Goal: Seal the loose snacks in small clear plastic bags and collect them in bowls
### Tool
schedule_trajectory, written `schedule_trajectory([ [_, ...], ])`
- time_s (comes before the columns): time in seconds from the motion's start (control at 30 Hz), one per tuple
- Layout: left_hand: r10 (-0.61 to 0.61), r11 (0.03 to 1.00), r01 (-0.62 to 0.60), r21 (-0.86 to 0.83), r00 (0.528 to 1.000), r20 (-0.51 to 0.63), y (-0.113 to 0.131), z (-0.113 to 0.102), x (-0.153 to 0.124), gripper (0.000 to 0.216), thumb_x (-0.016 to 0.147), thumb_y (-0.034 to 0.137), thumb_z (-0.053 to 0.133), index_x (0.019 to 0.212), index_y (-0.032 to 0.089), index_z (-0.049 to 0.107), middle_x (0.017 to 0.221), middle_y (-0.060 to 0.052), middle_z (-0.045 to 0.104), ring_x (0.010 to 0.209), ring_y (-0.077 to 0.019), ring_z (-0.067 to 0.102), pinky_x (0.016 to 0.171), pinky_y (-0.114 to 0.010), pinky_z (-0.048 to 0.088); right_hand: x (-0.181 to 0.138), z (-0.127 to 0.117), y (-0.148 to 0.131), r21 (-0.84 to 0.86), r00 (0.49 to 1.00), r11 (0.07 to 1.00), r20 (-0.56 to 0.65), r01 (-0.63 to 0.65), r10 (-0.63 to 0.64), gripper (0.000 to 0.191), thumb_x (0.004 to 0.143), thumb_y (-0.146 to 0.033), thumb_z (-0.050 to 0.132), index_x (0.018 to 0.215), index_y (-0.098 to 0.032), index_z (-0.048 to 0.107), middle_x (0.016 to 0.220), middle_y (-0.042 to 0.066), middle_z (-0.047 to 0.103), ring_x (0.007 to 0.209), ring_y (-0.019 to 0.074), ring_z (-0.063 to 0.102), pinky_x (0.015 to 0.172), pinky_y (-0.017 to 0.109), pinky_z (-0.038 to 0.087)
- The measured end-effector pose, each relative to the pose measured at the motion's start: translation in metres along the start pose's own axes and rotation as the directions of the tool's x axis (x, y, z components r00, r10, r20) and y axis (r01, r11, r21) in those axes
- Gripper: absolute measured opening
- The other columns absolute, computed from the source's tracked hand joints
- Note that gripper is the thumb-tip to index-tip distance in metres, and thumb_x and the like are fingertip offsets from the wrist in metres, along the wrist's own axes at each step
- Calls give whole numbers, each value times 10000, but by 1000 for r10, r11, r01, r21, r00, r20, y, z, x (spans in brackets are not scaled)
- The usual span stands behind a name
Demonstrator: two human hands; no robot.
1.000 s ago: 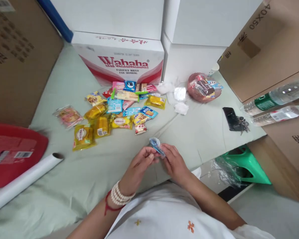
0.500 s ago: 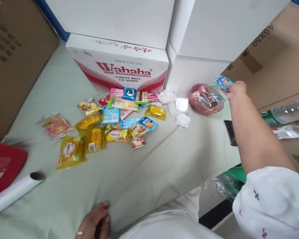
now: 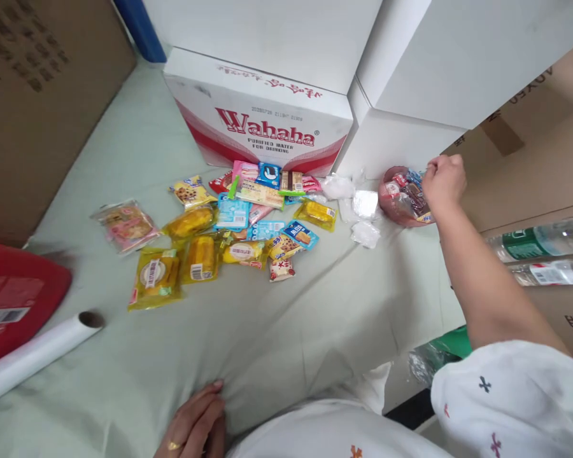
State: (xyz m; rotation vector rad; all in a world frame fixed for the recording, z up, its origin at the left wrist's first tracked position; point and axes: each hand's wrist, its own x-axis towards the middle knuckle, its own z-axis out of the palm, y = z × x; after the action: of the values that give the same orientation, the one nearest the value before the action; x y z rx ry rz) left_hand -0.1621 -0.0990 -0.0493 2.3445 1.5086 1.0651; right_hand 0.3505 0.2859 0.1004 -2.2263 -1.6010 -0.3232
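Over the right side of a reddish see-through bowl (image 3: pixel 386 213), my right hand (image 3: pixel 445 181) has its fingers curled closed. A blue snack packet (image 3: pixel 414 178) in the bowl borders on the fingers; my fingertips, and whatever they hold, are hidden. Other wrapped snacks (image 3: pixel 416 198) lie in the bowl. My left hand (image 3: pixel 195 420), with a gold-coloured ring, rests on the cloth at the near edge, fingers loosely bent and nothing visible in it. Between the hands and the boxes lies a group of snacks: yellow-wrapped cakes (image 3: pixel 201 256), a blue biscuit packet (image 3: pixel 300 234), and a pink-printed packet (image 3: pixel 128 226).
Behind the snacks stands a Wahaha water carton (image 3: pixel 267 127), beside white boxes (image 3: pixel 410 137). Small whitish clear packets (image 3: pixel 365 203) lie left of the bowl. A white tube (image 3: pixel 42 356) and a red container (image 3: pixel 19 299) are at left, plastic bottles (image 3: pixel 544 242) at right.
My right hand has moved left and in over the bowl; the blue packet it held out beside the bowl no longer shows clearly in its fingers. The view has shifted slightly; my left hand stays on the cloth.
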Motion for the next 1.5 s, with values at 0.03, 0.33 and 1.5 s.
schedule_trajectory([
  [0.03,-14,1000,14,-18,1000,7,2,-1,1,218,893,26,588,1033,169,675,1059,-113,715,994,-214,742,895,-305,620,-19,-2,-4,32,989,989,28,143,-144,266,974,-180,518,1137,-104,714,1233,169,641,1139,245,579,961,398,392],
  [0.33,-141,979,147,-141,988,56,14,-19,10,230,934,79,542,1099,203,644,1118,-96,716,1063,-201,726,931,-300,594,-159,37,-9,268,843,950,465,157,-271,118,797,-205,598,839,-157,697,804,51,702,719,177,581,707,279,421],
  [1.5,-223,93,593,-800,795,564,10,84,169,229,727,354,722,820,166,631,732,10,571,664,-109,511,596,-238,448,-224,21,-45,292,980,955,174,45,-99,356,987,-457,395,928,-185,616,817,66,621,768,217,551,738,335,451],
])
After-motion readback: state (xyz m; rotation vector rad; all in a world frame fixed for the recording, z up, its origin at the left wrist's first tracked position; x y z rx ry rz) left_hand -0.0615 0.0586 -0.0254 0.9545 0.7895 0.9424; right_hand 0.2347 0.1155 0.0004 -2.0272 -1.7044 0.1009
